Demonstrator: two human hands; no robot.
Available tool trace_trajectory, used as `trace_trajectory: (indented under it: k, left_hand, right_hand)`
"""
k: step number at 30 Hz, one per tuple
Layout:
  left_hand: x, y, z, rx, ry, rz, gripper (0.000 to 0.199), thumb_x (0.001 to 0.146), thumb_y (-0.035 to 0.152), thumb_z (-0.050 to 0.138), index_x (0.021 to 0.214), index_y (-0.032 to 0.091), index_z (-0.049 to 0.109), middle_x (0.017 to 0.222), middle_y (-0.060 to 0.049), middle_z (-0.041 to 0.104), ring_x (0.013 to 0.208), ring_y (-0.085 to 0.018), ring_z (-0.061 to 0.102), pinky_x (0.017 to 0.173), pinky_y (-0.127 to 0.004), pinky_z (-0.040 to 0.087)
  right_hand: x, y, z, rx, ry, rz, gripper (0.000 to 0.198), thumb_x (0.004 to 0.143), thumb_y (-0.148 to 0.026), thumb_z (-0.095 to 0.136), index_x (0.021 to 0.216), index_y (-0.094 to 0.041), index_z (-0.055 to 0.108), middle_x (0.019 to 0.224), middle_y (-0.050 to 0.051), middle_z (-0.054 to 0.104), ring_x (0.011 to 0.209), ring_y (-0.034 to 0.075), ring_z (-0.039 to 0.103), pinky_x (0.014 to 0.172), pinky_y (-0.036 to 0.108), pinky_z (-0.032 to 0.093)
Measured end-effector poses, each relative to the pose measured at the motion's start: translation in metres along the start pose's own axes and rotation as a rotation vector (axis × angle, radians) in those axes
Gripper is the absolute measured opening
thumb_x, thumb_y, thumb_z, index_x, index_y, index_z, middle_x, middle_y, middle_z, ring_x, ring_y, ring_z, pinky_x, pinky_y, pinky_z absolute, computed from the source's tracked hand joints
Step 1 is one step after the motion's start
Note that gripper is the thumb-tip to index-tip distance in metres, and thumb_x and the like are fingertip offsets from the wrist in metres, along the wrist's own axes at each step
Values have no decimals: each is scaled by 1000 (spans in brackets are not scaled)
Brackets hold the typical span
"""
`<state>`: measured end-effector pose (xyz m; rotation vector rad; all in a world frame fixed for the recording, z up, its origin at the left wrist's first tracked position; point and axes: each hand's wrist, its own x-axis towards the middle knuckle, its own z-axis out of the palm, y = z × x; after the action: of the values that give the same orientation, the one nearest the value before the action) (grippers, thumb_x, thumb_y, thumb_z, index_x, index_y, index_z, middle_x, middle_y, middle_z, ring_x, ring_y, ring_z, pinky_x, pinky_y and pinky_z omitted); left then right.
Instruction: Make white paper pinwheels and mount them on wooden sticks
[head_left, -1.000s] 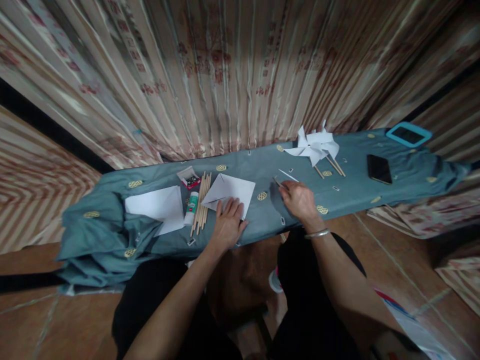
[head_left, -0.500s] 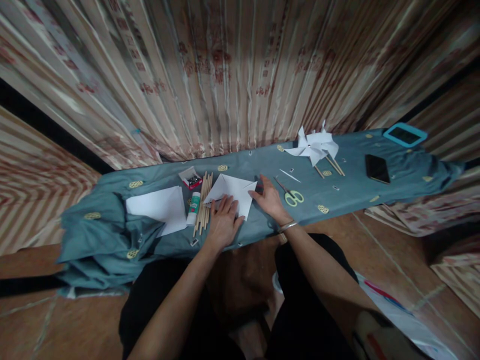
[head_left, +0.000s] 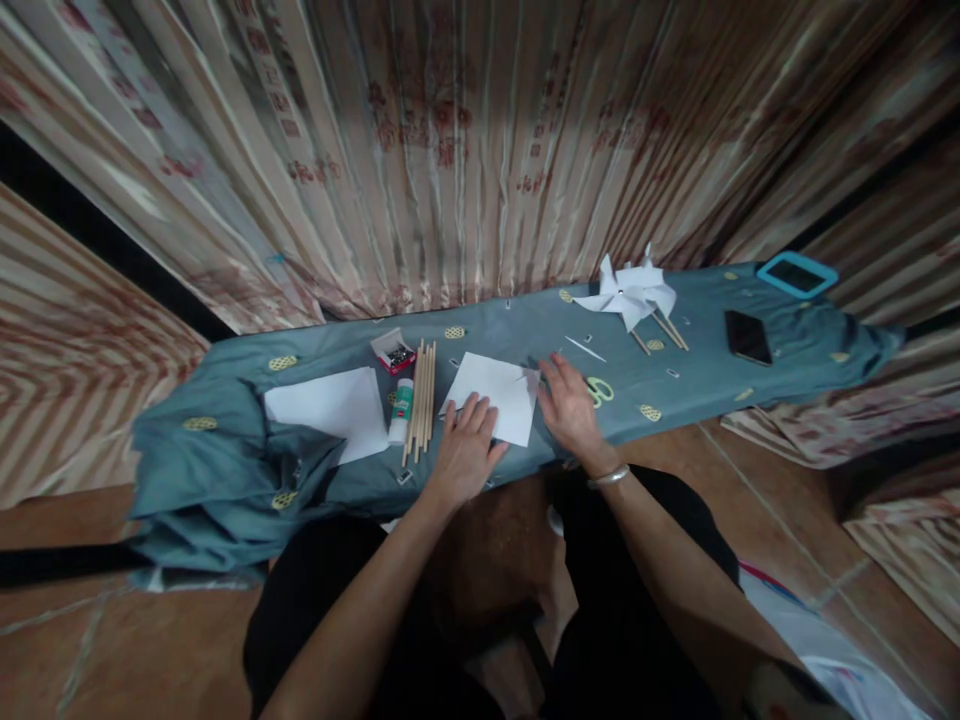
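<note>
A square of white paper (head_left: 499, 385) lies on the cloth in front of me, with a short slit near its right corner. My left hand (head_left: 466, 450) rests flat on its lower left part, fingers stretched out. At the paper's right edge is my right hand (head_left: 574, 405), open, fingertips by the slit corner. It covers the blades of the green-handled scissors (head_left: 600, 390); only the handles show. Left of the paper are several wooden sticks (head_left: 424, 395), a glue stick (head_left: 401, 408) and a small open box of pins (head_left: 394, 352).
A stack of white sheets (head_left: 337, 405) lies on the left of the blue-green cloth (head_left: 480, 325). Paper pinwheels (head_left: 630, 295) on sticks, a thin white strip (head_left: 585, 348), a phone (head_left: 748, 337) and a blue-framed device (head_left: 796, 274) are to the right. A curtain (head_left: 465, 150) hangs behind.
The paper lies flatter and is turned slightly, its left corner no longer raised. My right hand has moved down over the scissors' blades. The view has shifted a little.
</note>
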<state>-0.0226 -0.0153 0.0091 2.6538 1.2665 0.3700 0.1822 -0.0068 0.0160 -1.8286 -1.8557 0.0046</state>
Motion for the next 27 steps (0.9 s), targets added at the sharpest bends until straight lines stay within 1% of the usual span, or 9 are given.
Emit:
trace_trajectory:
  k: [2,3,5,8,14,20,23,27]
  left_hand:
    - [-1,-2,4,2,-4,8,49,96,39,47,136,10,50,149,-15,47,145,-29,31,120,-53,22]
    - [-1,-3,6,1,-6,11,49,96,38,47,136,9,50,149,-15,47,144,-30,32,119,-52,24]
    - [-2,-5,9,3,-8,17,49,95,37,49,136,9,50,149,-16,46,144,-31,33,118,-51,27]
    - [-3,-7,12,6,-9,34,51,95,37,50,137,9,49,149,-16,46,143,-31,33,118,-51,28]
    - [-5,-9,11,-10,-2,35,51,93,38,53,137,11,48,149,-16,46,143,-32,34,117,-51,29]
    - [-6,-9,10,-80,6,35,52,93,37,54,136,10,48,148,-18,47,143,-33,34,116,-53,30]
    - [-9,-13,7,-140,88,40,49,94,37,52,136,12,48,146,-19,48,140,-31,39,114,-54,34]
    - [-15,-24,-5,-211,281,13,44,96,33,48,135,14,49,139,-18,54,131,-27,49,110,-49,41]
  right_hand:
    - [-10,-6,4,-26,-77,-202,47,98,-26,39,141,-9,47,149,19,44,142,29,36,116,48,31]
    - [-13,-8,7,-35,-114,-266,48,99,-30,39,142,-10,46,150,18,44,143,28,34,117,48,30]
    - [-17,-10,13,-54,-166,-318,51,99,-35,39,142,-9,46,148,19,47,143,28,35,116,49,31]
    - [-20,-6,23,-74,-178,-296,51,100,-38,38,140,-9,48,145,20,49,139,29,41,113,49,34]
    - [-18,1,30,-125,-104,-210,57,99,-46,38,140,-8,47,144,22,51,133,32,47,107,48,38]
    - [-17,0,32,-148,-75,-212,57,99,-46,36,139,-6,48,142,22,52,132,32,46,106,46,37]
    - [-18,0,33,-149,-77,-214,57,99,-46,37,139,-6,47,142,22,52,132,32,46,106,46,36]
    - [-18,-1,32,-161,-78,-215,56,99,-45,36,138,-6,48,141,21,53,131,32,46,105,46,36]
